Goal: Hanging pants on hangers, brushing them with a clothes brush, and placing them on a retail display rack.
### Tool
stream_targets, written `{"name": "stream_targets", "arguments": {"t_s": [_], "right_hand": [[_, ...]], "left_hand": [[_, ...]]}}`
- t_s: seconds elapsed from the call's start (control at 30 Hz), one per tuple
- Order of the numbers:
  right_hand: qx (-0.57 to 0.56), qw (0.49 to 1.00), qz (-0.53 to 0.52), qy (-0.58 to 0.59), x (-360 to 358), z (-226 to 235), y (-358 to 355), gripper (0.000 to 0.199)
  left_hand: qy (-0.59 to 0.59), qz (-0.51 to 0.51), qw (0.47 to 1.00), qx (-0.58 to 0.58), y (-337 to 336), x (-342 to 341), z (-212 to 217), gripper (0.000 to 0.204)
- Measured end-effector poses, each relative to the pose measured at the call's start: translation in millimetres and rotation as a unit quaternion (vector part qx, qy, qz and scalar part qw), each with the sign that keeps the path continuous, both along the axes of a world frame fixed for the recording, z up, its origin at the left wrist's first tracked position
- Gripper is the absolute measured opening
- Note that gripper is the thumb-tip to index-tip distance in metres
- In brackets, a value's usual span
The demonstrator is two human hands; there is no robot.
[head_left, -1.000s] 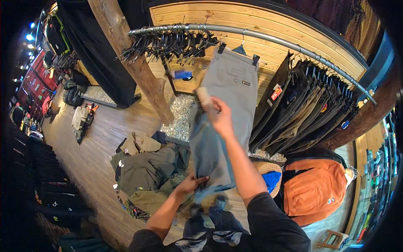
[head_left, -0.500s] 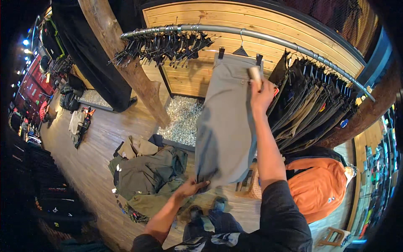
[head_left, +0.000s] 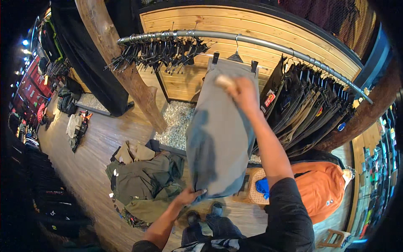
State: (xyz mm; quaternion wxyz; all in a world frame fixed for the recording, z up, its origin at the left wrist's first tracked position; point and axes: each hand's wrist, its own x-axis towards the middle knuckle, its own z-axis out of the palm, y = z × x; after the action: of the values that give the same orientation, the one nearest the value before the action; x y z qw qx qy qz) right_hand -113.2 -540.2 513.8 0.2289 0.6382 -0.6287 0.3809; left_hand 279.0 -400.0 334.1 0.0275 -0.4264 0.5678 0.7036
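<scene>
Grey trousers hang from a black clip hanger on the metal rail. My right hand is closed around a small pale brush-like block and holds it against the upper part of the trousers. Blur hides the block's underside, so I cannot tell its exact kind. At the lower left corner, the trouser hem is pinched in my left hand, which draws the cloth toward me.
Bare black hangers crowd the rail's left part; dark trousers hang at its right. A clothes pile lies on the floor at left. Beside my right arm are a woven stool with blue cloth and an orange garment.
My right hand has moved left across the trousers with the pale block. The trousers' lower part has swung slightly left and nearer, with my left hand still on the hem.
</scene>
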Motion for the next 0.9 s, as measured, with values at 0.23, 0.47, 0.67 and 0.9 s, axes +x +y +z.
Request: {"name": "stream_targets", "arguments": {"t_s": [0.23, 0.47, 0.67, 0.9], "right_hand": [[0.052, 0.86, 0.002, -0.507, -41, -48, 31, 0.04], [0.046, 0.777, 0.13, -0.614, -51, -58, 37, 0.049], [0.085, 0.759, 0.149, -0.628, -26, -32, 49, 0.042], [0.088, 0.748, 0.168, -0.636, -57, -37, 55, 0.038]], "left_hand": [[-0.007, 0.007, 1.0, -0.006, 5, -12, 15, 0.027], [0.323, 0.103, 0.937, -0.078, -65, -41, 0, 0.076], [0.22, 0.091, 0.896, -0.375, -179, -138, 79, 0.075], [0.227, 0.098, 0.824, -0.509, -262, -233, 127, 0.065]]}}
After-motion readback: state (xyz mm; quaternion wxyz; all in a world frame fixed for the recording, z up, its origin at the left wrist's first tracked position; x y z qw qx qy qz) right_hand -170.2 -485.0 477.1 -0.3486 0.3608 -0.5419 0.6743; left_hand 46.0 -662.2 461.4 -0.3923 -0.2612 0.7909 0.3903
